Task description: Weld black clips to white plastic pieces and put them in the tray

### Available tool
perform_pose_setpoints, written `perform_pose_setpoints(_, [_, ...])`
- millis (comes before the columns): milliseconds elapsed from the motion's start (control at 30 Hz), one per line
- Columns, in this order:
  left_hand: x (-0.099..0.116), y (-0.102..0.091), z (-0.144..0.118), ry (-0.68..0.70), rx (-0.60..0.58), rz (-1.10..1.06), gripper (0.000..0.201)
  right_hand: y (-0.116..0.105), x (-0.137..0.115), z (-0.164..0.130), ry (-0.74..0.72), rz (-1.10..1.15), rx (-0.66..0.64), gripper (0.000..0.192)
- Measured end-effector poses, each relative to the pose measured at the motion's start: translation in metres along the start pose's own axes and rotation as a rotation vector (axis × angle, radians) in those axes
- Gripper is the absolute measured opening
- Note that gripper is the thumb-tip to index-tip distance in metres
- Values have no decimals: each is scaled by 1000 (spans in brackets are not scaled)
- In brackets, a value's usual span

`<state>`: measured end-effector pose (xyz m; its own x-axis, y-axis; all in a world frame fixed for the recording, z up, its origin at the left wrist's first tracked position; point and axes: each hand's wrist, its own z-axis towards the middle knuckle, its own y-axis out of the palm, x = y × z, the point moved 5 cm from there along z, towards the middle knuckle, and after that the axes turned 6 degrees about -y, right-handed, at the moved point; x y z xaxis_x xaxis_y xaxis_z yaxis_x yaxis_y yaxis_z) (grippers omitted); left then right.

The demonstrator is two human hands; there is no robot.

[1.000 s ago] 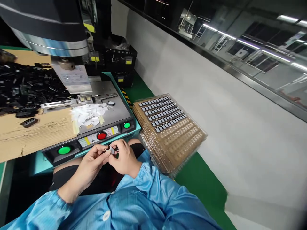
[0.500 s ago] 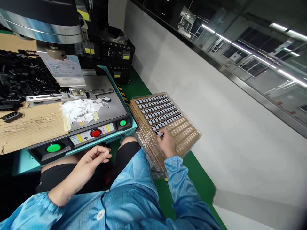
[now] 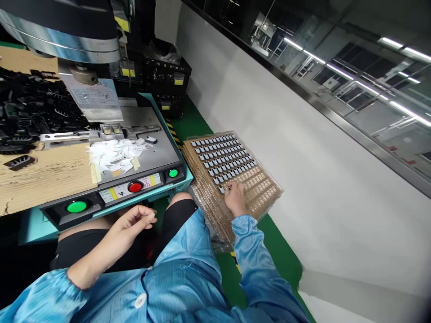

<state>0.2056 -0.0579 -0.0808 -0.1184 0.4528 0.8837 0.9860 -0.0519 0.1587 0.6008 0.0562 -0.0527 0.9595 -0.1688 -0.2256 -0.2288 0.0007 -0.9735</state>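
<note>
Here, blue smock (image 3: 182, 287): worn by the person, its cuffs gathered at both wrists.
Left hand (image 3: 133, 224): held in front of the body; its fingers are curled and the thumb is pressed to them.
Right hand (image 3: 236, 198): held over the tray (image 3: 264, 188), fingers bent; whether anything is pinched cannot be told, since the fingertips are partly hidden.
Grey-and-black part (image 3: 221, 190): laid in the tray, just beside the right fingertips.
Tray: set on top of a stack; its farther rows are filled with similar parts.
Red button (image 3: 135, 186): mounted on the front of the table (image 3: 164, 154), between two green buttons (image 3: 76, 206).
White pieces (image 3: 116, 154): piled on the table's metal plate.
Black parts (image 3: 30, 107): heaped at the left on cardboard (image 3: 57, 175).
Machine head (image 3: 84, 51): suspended above the table.
Black boxes (image 3: 168, 76): stacked behind, yellow-labelled.
Pale wall (image 3: 303, 148): topped by a long, dark window (image 3: 336, 85).
</note>
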Motion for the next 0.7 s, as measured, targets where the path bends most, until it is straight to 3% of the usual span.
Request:
perform_pose_setpoints(167, [-1, 0, 2, 16, 2, 17, 44, 0, 8, 12, -75, -31, 92, 44])
perform_pose_setpoints(367, [-2, -1, 4, 47, 6, 49, 45, 11, 7, 24, -133, -42, 88, 32])
perform_pose_setpoints(533, [-2, -6, 6, 79, -8, 92, 40, 9, 5, 23, -146, -57, 115, 36])
perform_pose_setpoints(700, [10, -11, 9, 181, 26, 128, 34, -2, -16, 13, -215, -3, 203, 36])
